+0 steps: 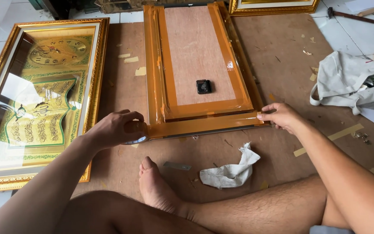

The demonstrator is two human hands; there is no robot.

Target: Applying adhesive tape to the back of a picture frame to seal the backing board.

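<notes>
- the left hand [115, 128] is closed around a roll of brown packing tape [136, 132], held at the near-left corner of the face-down rectangular picture frame with the brown board backing [198, 56].
- the right hand [282, 116] pinches the free end of the stretched tape strip [204, 125] between thumb and fingertips at the frame's near-right corner.
- the strip runs along the frame's near edge, over the seam between backing and moulding; the other three edges look taped already.
- a small black clock mechanism [204, 86] sits in the backing.
- step in hand, as i judge it: sealing the last edge. the next move calls for pressing the strip flat along the seam, then cutting it at the roll.
- a crumpled white rag [232, 171] lies near the bare foot [154, 186]; a gold-framed calligraphy clock picture [44, 99] lies face-up at left, on the brown board floor sheet [278, 56].
</notes>
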